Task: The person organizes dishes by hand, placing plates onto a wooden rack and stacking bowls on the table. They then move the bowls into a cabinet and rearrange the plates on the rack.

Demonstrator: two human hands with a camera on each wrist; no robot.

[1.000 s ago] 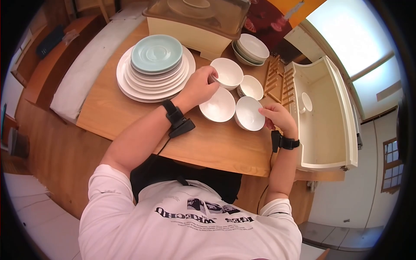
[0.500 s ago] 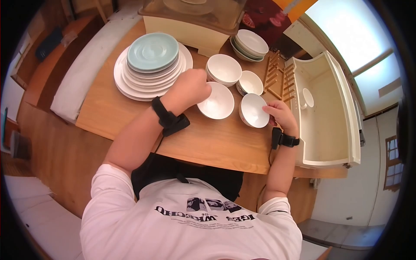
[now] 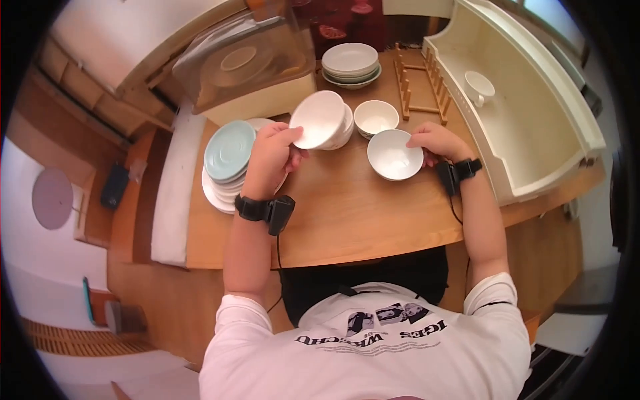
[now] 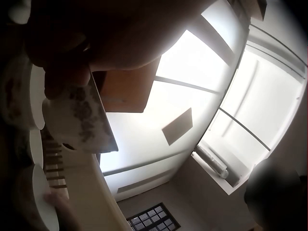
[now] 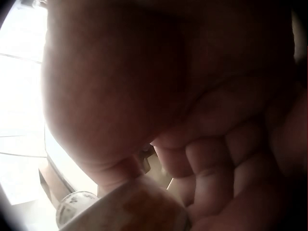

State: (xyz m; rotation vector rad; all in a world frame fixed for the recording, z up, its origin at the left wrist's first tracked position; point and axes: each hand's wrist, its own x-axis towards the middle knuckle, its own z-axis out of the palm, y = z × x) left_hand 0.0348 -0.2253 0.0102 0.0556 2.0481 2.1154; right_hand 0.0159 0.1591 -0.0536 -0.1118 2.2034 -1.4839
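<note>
My left hand grips the rim of a white bowl, which tilts up with its inside facing me. Dark floral print shows on the outside of that bowl in the left wrist view. Right behind it stand more white bowls, partly hidden. On the right, my right hand pinches the rim of another white bowl, thumb over the edge. The right wrist view shows the curled fingers close to the bowl's patterned side. A smaller white bowl sits just behind.
A stack of plates with pale blue ones on top stands left of my left hand. Behind are a lidded box and stacked dishes. A wooden rack and a cream cabinet holding a white cup border the right.
My left hand has taken hold of the near left bowl and tilted it up before the bowls behind. My right hand keeps its bowl's rim. The head view has swung round.
</note>
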